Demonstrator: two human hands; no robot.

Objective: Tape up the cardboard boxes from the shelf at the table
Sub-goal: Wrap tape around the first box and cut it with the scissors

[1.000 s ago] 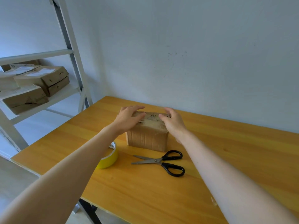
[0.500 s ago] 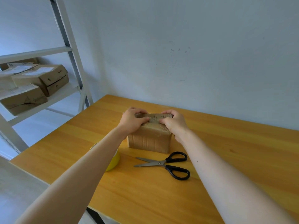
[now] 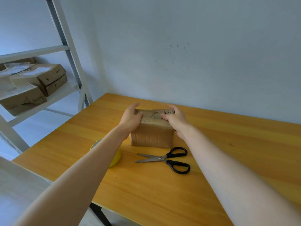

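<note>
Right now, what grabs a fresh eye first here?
Both hands grip a cardboard box on the table: left hand on its left end, right hand on its right. Black-handled scissors lie in front of it; a yellow tape roll is half hidden under the left forearm; more boxes wait on the shelf, far left.

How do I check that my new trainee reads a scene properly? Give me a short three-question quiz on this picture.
1. True or false: the left hand and the right hand both hold the cardboard box standing on the table.
2. What lies on the table just on the near side of the box? A) scissors B) a knife C) a marker
3. Fill in: the yellow tape roll is partly hidden behind the left ____.
Key: 1 true; 2 A; 3 forearm.
</note>
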